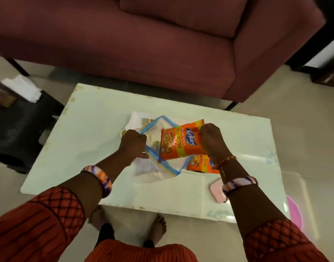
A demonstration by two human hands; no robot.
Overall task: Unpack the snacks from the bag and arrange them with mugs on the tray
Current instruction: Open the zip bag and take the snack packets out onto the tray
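Left hand (133,142) fingers pinch zip bag (158,167) rim; right hand (209,138) fingers grip orange snack packet (181,142). Best: hold rim wide, lift packet straight out.

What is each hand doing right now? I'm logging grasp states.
Left hand: closed, gripping the blue rim of the zip bag.
Right hand: closed, holding the orange snack packet above the bag.

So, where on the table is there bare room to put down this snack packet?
The table is bare along its left part, between the left hand and the left edge, and along the far edge towards the sofa. The near middle edge is bare too. It is crowded at the centre, around the zip bag, second Kurkure packet and pink object.
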